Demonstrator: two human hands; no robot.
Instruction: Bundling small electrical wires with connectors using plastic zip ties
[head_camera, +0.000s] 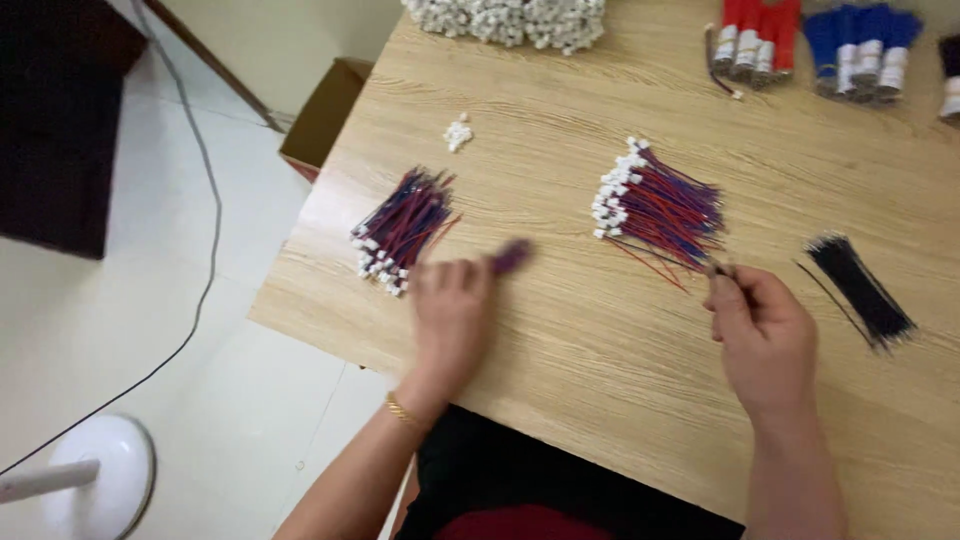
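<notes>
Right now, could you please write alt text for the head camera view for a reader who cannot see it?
A person's left hand holds a blurred purple piece by a bundle of red and blue wires, while the right hand pinches a thin wire at a second wire bundle. They lie on a wooden table beside loose black wires.

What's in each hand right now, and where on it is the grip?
The left hand holds a blurred red-and-blue wire piece by one end. The right hand pinches thin wire at its tip, beside the middle wire bundle.
</notes>
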